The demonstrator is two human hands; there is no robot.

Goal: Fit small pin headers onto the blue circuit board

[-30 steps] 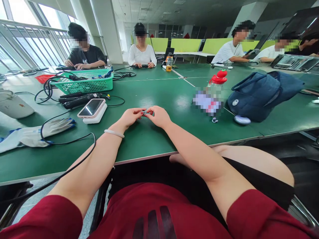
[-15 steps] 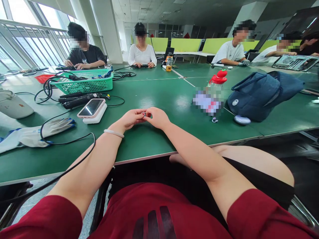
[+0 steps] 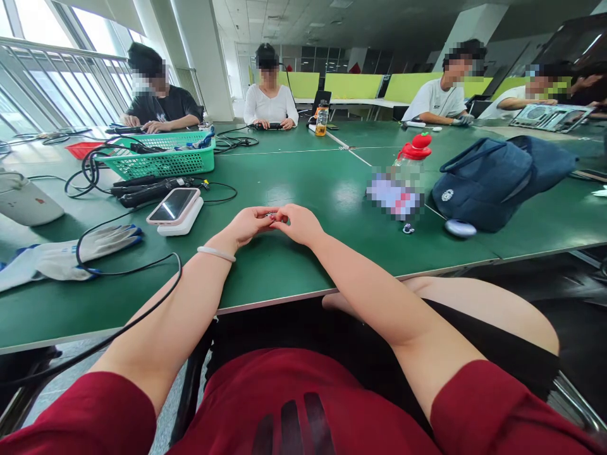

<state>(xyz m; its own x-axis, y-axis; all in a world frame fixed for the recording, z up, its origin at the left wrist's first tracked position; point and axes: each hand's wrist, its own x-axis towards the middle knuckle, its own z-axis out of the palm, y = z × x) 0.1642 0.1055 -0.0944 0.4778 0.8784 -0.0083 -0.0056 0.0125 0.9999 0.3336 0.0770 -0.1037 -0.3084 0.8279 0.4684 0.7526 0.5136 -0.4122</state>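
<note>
Both my hands rest on the green table [image 3: 284,265] in front of me, fingertips meeting. My left hand [image 3: 246,224] and my right hand [image 3: 300,224] pinch a tiny dark and shiny object [image 3: 271,216] between them; it is too small to name. A pale bracelet [image 3: 216,254] circles my left wrist. A phone [image 3: 173,205] lying on a white power bank [image 3: 183,222] is just left of my left hand.
White work gloves [image 3: 61,256] and black cables [image 3: 128,268] lie at the left. A green basket [image 3: 161,155] stands behind. A red-capped bottle [image 3: 403,183] and a navy bag [image 3: 493,180] sit at the right. Several people work at the far side.
My fingertips have shifted slightly around the small object, which is now more hidden. A person at the far right has moved a flat panel.
</note>
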